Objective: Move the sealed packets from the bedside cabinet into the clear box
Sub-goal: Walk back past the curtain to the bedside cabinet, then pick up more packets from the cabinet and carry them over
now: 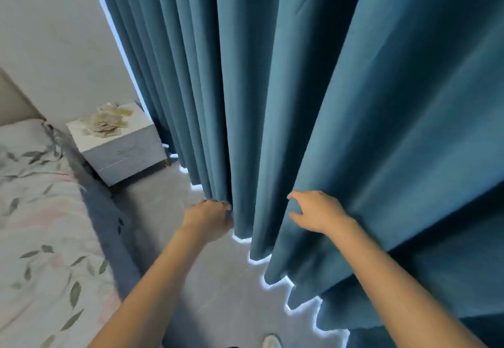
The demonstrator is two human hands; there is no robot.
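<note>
Head view of a bedroom corner, with places given relative to the teal curtain (300, 88) that hangs in deep vertical folds from the top of the frame to the floor. Both bare forearms reach up from the lower edge to the curtain. The left hand (211, 218) has its fingers curled round a fold at the curtain's lower left part, gripping the fabric. The right hand (317, 212), just to the right of it with one fold between them, lies against the cloth with fingers spread and only loosely bent; whether it pinches any fabric cannot be told, and it appears to press rather than hold. Bright light shows as a thin jagged line under the curtain's hem on the grey floor (218, 293). To the left of the curtain, close beside its far edge and against the pale wall (54, 34), stands the white bedside cabinet (128, 154) with two drawer fronts. On its top lies a loose heap of sealed packets (105, 123), pale with some yellow-green, too blurred to count. Further left of the curtain is the bed (41, 225), covered in a leaf-patterned sheet, with a pillow at its head. A pale shoe tip (271, 342) shows below the curtain at the bottom edge.
</note>
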